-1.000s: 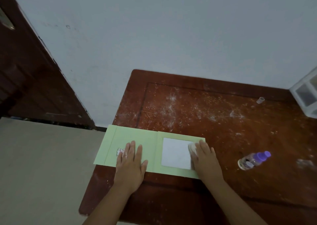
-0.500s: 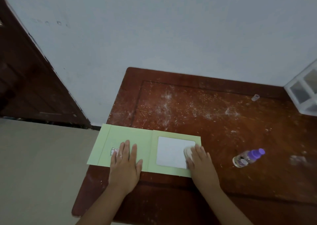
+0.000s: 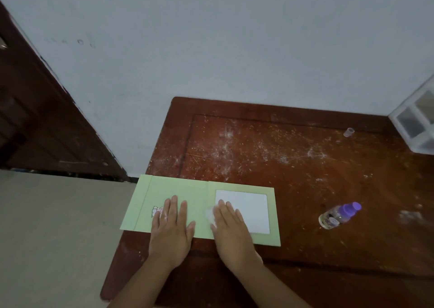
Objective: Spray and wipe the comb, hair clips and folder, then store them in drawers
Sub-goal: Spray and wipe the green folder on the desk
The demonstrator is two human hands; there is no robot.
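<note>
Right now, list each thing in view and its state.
Folder: open flat, overhanging the table.
Left hand: flat on the folder.
Right hand: pressing a white wipe onto it.
Spray bottle: lying down, capped.
Drawer unit: closed.

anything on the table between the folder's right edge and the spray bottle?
Nothing: in the head view, only bare scratched table lies between the green folder and the purple-capped spray bottle lying on its side.
</note>
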